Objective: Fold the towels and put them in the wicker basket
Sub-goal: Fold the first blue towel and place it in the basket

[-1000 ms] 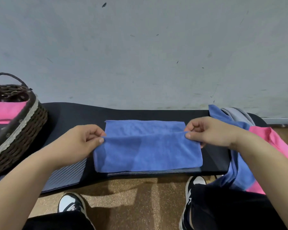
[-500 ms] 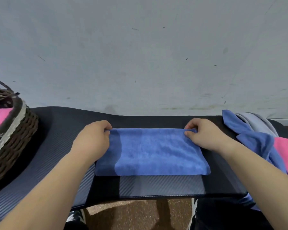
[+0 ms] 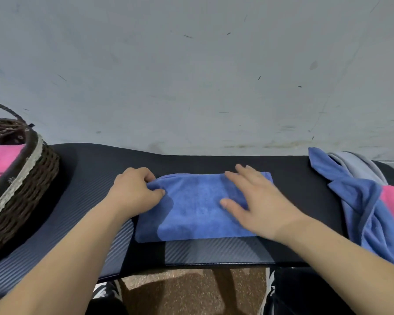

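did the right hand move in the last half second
Yes. Against the blue towel, the right hand has left the far right corner it pinched and now lies flat on the towel's right half, nearer the front edge.

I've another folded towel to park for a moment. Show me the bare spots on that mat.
Bare mat lies between the basket and the left hand, and also between the right hand and the pile of towels. A narrow strip runs in front of the blue towel. The middle and right end are crowded.
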A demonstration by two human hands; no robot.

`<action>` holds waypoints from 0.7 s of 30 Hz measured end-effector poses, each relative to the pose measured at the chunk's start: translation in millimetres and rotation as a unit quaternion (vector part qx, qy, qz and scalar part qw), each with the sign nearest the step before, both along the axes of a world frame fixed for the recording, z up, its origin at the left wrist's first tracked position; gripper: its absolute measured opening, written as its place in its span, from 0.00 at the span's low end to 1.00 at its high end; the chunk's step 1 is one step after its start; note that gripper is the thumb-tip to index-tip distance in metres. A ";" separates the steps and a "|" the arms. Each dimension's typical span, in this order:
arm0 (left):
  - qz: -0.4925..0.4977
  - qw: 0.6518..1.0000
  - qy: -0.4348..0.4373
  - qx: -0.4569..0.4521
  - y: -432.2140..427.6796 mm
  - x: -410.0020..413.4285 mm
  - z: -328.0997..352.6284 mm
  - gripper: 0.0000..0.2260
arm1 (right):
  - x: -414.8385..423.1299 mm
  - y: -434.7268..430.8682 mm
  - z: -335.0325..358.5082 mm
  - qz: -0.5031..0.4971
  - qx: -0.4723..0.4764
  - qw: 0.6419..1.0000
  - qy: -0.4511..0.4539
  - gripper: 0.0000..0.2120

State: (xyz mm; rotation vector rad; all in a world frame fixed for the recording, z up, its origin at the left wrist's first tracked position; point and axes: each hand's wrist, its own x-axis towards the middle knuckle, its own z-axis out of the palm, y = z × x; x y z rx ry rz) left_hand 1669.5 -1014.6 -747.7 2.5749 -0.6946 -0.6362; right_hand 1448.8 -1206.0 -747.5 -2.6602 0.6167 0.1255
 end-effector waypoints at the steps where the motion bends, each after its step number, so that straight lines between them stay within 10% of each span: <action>1: 0.011 1.000 0.013 -0.021 1.3 -0.5 1.0 0.06 | -1.7 6.8 -2.2 0.017 -0.001 0.999 0.043 0.35; 7: 0.035 0.987 0.041 -0.153 9.0 -13.1 17.8 0.06 | -4.8 8.7 -19.6 0.013 -0.026 0.986 0.162 0.40; 21: 0.061 0.957 0.095 -0.267 1.5 -36.9 41.8 0.06 | -1.0 0.9 10.1 -0.005 0.012 0.996 0.088 0.38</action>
